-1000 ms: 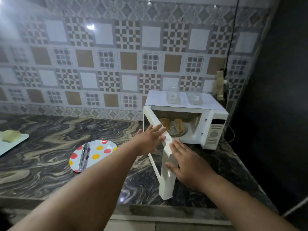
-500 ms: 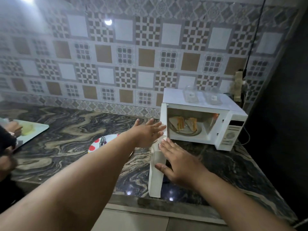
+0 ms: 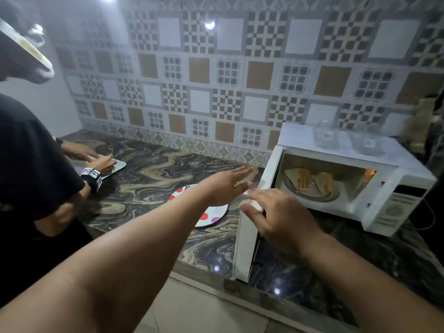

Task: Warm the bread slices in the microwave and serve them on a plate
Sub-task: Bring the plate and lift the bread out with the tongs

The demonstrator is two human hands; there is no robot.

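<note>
Two bare forearms reach in from the near edge over the marbled counter (image 3: 149, 179). The right hand (image 3: 278, 212) sits at the top edge of the swung-out microwave door (image 3: 249, 231), thumb against the door's outer face and fingers curled loosely over the rim; whether it truly grips or only rests there I cannot tell. The left hand (image 3: 225, 186) is spread flat and relaxed just beside the door, holding nothing. Under its wrist lies the dotted plate (image 3: 211, 215), partly hidden by the arm and bare of bread where it shows.

Further back the white microwave (image 3: 394, 207) stands wide open. The bread slices (image 3: 312, 181) sit inside on a glass dish (image 3: 310, 195), leaning upright near each other. Two clear containers (image 3: 346, 140) rest on its roof.

Off to the left, another person (image 3: 31, 164) works at a pale board (image 3: 117, 165) by the wall, well apart from the oven.

As I judge it, the loading is done. Whether the bread has been heated yet the view does not settle. Serving is wholly left: the slices have yet to come out and go onto the plate.
</note>
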